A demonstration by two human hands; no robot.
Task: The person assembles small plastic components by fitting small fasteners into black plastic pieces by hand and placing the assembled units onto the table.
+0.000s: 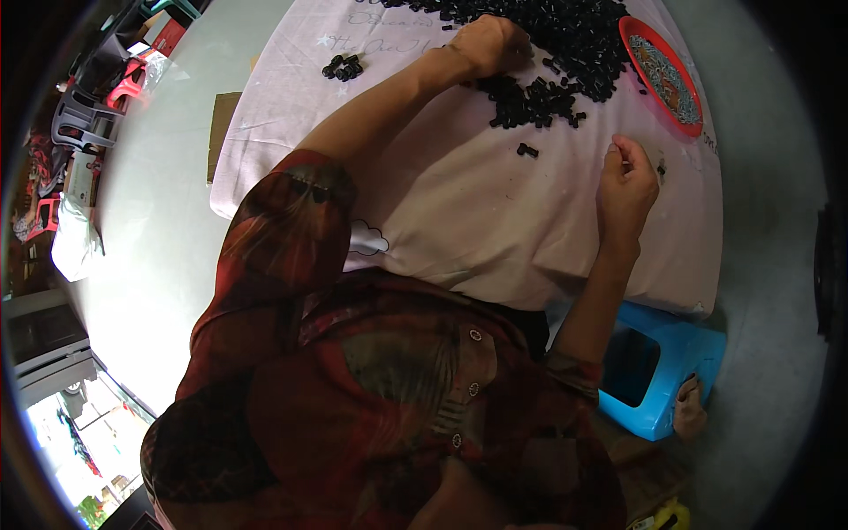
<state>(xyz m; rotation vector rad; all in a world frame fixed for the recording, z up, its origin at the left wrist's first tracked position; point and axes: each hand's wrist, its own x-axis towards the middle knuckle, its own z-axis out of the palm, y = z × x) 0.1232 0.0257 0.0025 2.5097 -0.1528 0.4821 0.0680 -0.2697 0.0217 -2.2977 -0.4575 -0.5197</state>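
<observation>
My left hand (pixel 491 46) reaches to the edge of a large heap of small black plastic pieces (pixel 574 35). Its fingers curl down against the pieces, and their tips are hidden, so what they hold does not show. Lower on the right, my right hand (pixel 629 181) is over the pink cloth with thumb and fingers drawn together. Whatever is between those fingers is too small to make out. A loose black piece or two (pixel 527 151) lies between my hands. Left of my left forearm sits a small cluster of black pieces (pixel 342 67).
A red oval tray (pixel 700 131) of small metal parts stands at the table's right edge, beside the heap. The pale pink tablecloth (pixel 459 194) covers the table. A blue plastic stool (pixel 658 415) is below at right. Grey and red chairs (pixel 84 119) stand far left.
</observation>
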